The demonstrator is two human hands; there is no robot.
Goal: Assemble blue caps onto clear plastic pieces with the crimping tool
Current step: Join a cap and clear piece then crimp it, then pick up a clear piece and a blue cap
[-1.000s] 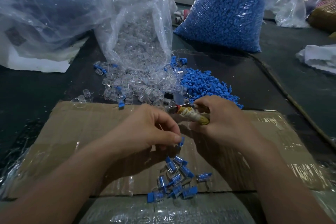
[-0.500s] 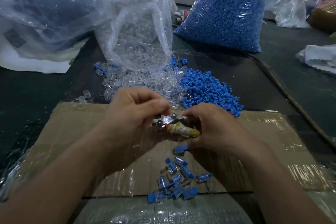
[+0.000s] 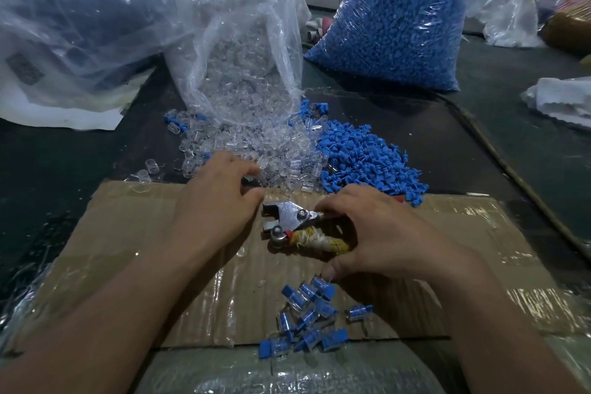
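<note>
While right hand [image 3: 377, 233] grips crimping tool [image 3: 287, 217], head sits beside left hand [image 3: 217, 201].

Bare forearms [image 3: 105, 307]; left hand [image 3: 217, 205] and right hand [image 3: 380, 233] bare.

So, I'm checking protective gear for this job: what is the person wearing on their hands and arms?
Nothing that shows. The left hand and right hand are bare: no gloves, rings or wristwatch. The forearms are bare too; no sleeve reaches into view.
</note>
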